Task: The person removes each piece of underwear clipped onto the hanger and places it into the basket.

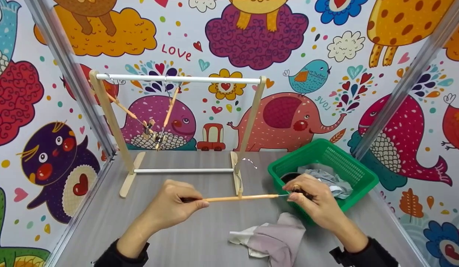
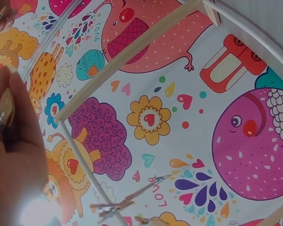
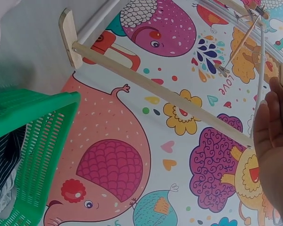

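A wooden clip hanger (image 1: 222, 199) with a metal hook (image 1: 239, 180) is held level between both hands, hook up, in the head view. My left hand (image 1: 177, 202) pinches its left end, where the clip is mostly hidden by the fingers. At the other end, my right hand (image 1: 312, 196) grips the clip. Below the hanger a pale mauve and white cloth (image 1: 281, 237) lies crumpled on the table. Each wrist view shows only part of its hand: the left hand (image 2: 19, 141) at the left edge, the right hand (image 3: 278, 141) at the right edge.
A wooden rack with a white top bar (image 1: 214, 79) stands behind the hands. Two clip hangers, one near the left post (image 1: 122, 106) and one mid-bar (image 1: 171, 107), hang from it. At right sits a green basket (image 1: 362, 185) with grey and dark cloths (image 1: 325, 178) inside.
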Available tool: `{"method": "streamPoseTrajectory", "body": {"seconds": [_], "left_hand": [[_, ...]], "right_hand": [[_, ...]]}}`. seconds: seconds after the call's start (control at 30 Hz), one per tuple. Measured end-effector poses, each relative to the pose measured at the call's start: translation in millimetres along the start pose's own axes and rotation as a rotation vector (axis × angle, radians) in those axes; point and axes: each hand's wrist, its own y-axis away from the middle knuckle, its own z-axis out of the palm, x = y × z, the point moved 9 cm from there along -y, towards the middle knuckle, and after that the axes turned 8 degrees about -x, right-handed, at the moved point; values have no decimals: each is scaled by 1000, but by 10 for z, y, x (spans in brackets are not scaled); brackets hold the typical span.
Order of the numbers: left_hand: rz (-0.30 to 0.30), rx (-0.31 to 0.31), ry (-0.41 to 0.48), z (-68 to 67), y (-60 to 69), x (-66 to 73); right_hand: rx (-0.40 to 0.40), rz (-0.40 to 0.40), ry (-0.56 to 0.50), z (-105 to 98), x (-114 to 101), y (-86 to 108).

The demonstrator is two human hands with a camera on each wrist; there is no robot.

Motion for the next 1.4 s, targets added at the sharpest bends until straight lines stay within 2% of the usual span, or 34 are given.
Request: {"method": "streamPoseTrajectory", "body": {"seconds": [0.2, 0.37, 0.47, 0.73, 0.93, 1.07, 1.2, 1.4], "left_hand": [[7, 29, 13, -25, 14, 3], [34, 42, 4, -58, 20, 59], [33, 54, -23, -91, 31, 83], [9, 97, -112, -192, 70, 124], [45, 123, -225, -198, 70, 239], [61, 164, -270, -221, 88, 292], [33, 216, -300, -258, 114, 317], [-12, 286, -367, -277, 131, 346]], "right_hand": [[-3, 29, -2, 8, 21, 2], [-20, 162, -42, 13, 76, 19], [-15, 251, -17, 5, 136, 70], [18, 373, 53, 34, 302, 240], [29, 417, 50, 124, 403, 384], [21, 442, 69, 205, 461, 486], [-2, 463, 119, 300, 514, 595], [-26, 417, 183, 456, 554, 756]]}}
